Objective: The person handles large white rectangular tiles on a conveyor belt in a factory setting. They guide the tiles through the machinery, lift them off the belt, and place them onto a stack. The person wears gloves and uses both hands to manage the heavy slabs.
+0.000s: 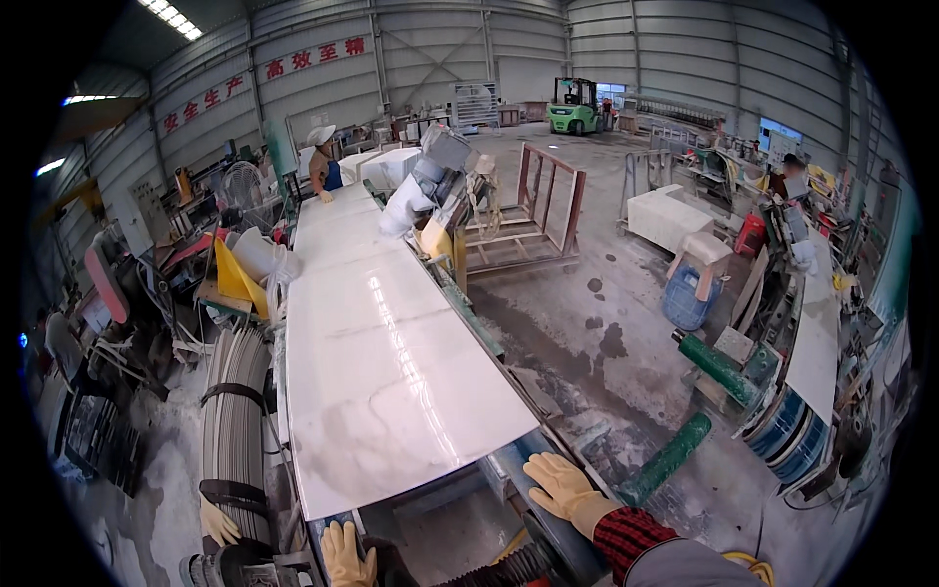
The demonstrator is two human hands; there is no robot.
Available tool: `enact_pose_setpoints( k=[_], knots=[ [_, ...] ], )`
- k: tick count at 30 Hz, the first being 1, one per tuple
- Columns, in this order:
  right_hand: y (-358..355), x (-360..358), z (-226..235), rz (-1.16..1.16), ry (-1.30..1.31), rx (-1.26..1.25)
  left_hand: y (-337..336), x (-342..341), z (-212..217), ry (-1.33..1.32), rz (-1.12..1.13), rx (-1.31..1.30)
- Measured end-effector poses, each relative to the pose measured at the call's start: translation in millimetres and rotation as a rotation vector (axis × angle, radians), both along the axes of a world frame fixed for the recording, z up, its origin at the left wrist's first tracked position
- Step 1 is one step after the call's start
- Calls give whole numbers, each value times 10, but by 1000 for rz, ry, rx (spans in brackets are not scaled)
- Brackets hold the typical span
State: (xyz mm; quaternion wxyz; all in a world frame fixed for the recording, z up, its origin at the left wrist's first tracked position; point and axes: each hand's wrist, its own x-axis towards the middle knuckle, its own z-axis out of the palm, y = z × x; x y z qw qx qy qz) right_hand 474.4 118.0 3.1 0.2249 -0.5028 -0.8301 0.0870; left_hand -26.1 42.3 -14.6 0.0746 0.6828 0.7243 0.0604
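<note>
One long white slab (367, 313) lies flat, near end just short of a blue roller (550, 519), far end up by a co-worker (323, 168) in a pale cap and blue apron. Laid flat, probably so its weight spreads along the machine instead of loading an edge.

Right hand (559, 484), gloved: on the roller, right of the slab's near corner. Fingers stretched, palm down, nothing gripped. Reads as a steadying rest.

Left hand (347, 556), gloved: low at the near left, below the slab's near left corner. Fingers spread, no object in it. Palm contact with the frame can't be told. Hands set wide, either side of the opening between them, likely for balance. Gloves presumably for sharp edges and grit.

Dark ribbed hose (504, 569) runs across the near side, between the hands.

Left of the slab: bundle of long grey strips (235, 362), strapped in black, presumably so they don't splay. Pale glove (218, 520) against its near end; worn or loose, can't tell.

Right: blue drum (692, 295) on the floor. Farther: rust-red rack (575, 210), green forklift (574, 115).
</note>
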Motion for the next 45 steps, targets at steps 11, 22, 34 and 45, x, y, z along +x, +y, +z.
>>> enact_pose_setpoints(
  k=[11, 22, 34, 45],
  knots=[
    [-46, -9, 61, 10, 35, 150, -25, 5, -23, -11, 1, -3],
    [-65, -7, -2, 9, 38, 185, -62, -32, -117, -113, -53, 155],
    [-85, 2, -13, 14, 32, 106, -96, -35, -143, -119, -28, 139],
    [-160, 13, 7, -3, 40, 71, -159, -10, -121, -115, -46, 165]
  ],
)
